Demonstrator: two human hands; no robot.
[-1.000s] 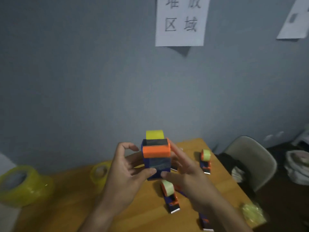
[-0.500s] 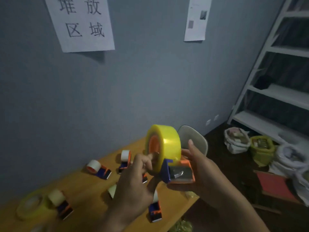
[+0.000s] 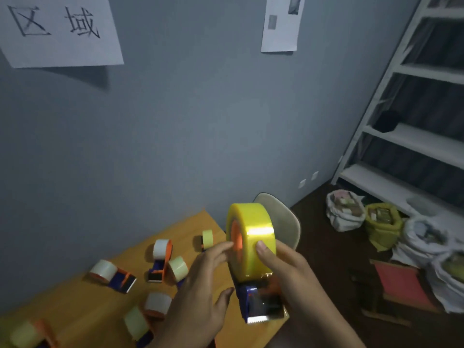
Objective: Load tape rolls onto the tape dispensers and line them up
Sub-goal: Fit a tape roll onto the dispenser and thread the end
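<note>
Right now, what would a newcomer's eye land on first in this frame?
The big yellow tape roll on a blue-and-orange dispenser, raised at centre. The right hand holds it; the left hand touches its side. Behind, smaller loaded dispensers lie scattered on the wooden table.

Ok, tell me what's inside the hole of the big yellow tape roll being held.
The yellow tape roll has an orange hub filling its core. The left hand touches the roll's side face beside it, so the hub's lower edge and any axle are hidden.
</note>
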